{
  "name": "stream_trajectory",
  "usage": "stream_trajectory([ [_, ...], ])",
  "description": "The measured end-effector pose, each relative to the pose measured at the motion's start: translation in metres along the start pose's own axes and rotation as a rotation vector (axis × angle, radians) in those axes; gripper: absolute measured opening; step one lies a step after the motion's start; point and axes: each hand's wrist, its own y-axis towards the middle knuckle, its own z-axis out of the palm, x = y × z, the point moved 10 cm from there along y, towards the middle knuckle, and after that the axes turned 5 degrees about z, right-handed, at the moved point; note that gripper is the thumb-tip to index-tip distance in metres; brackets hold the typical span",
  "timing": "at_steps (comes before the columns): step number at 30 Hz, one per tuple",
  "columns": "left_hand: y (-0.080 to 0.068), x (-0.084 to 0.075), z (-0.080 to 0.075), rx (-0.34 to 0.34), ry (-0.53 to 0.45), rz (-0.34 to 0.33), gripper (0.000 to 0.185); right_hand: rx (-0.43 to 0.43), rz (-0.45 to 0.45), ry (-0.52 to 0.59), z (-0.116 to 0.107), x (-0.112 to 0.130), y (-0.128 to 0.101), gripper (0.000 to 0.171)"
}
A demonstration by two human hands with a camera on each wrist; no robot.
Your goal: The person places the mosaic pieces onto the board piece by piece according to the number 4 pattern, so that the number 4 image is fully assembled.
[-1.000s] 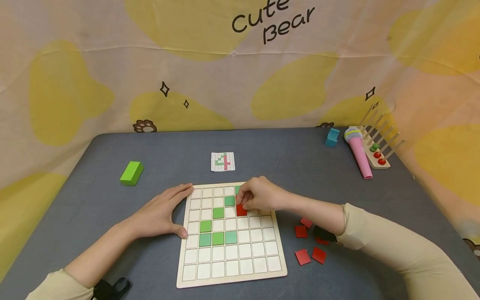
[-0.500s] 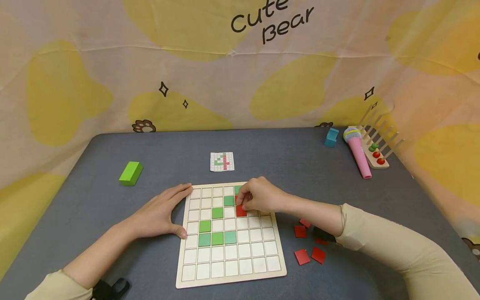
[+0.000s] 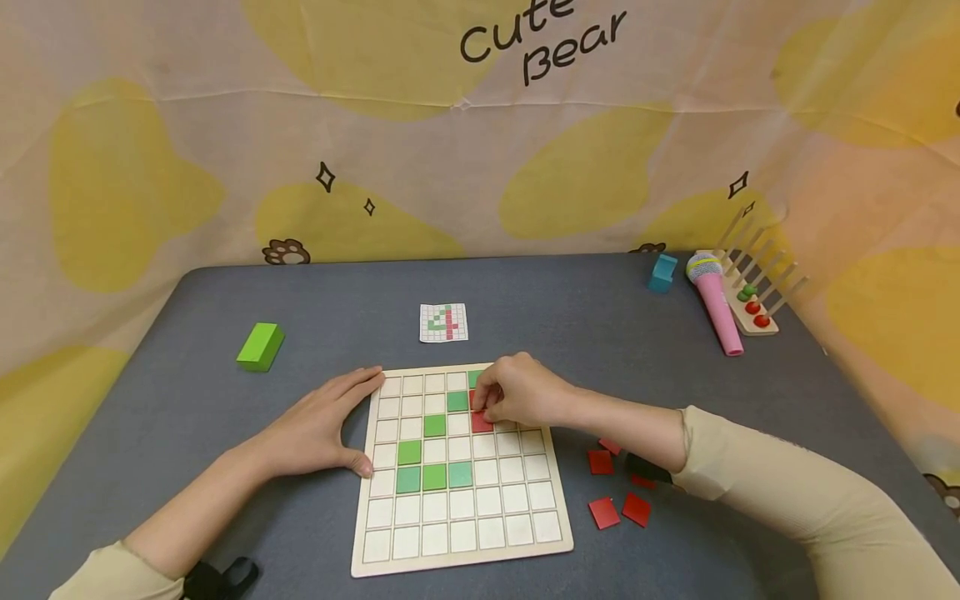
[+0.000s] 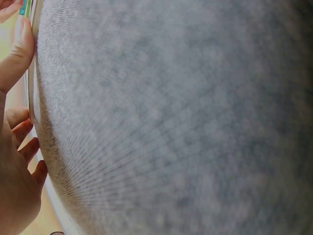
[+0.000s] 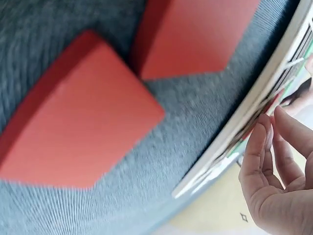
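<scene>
Two hands work at a wooden grid board [image 3: 517, 546] lying at lower centre of the head view, on a bench [image 3: 570, 325] covered in grey-blue fabric. The right hand [image 3: 525, 392] rests over the board's upper right part, its fingers [image 3: 483, 398] curled and pinching a red tile [image 3: 482, 422] that sits in a cell just right of a diagonal run of green tiles [image 3: 435, 426]. The left hand [image 3: 318, 429] lies flat on the bench with relaxed, straight fingers touching the board's left edge; the left wrist view shows its fingertips [image 4: 22, 44] against that rim.

Loose red tiles [image 3: 618, 508] lie on the bench at lower right, beside the right forearm; the right wrist view shows two of them close up on the woven cloth. Above the board, at centre, lies a small pattern card [image 3: 443, 322]. A green block [image 3: 260, 346] sits at centre left. At upper right of the bench stand a blue block [image 3: 663, 273], a pink toy microphone [image 3: 716, 304] and a wooden peg rack [image 3: 757, 304] holding red and green beads. Behind the bench hangs a cream and yellow cloth backdrop [image 3: 150, 167] printed "Cute Bear".
</scene>
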Motion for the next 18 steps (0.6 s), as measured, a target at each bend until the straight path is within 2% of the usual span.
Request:
stream_trajectory([
  [9, 0.000, 0.000, -0.002, -0.004, 0.002, 0.002, 0.123, -0.059, 0.003, -0.006, -0.031, -0.006, -0.007, 0.011],
  [18, 0.001, 0.000, 0.000, 0.003, 0.001, 0.003, 0.123, -0.037, 0.059, 0.048, -0.047, -0.044, -0.023, 0.009],
])
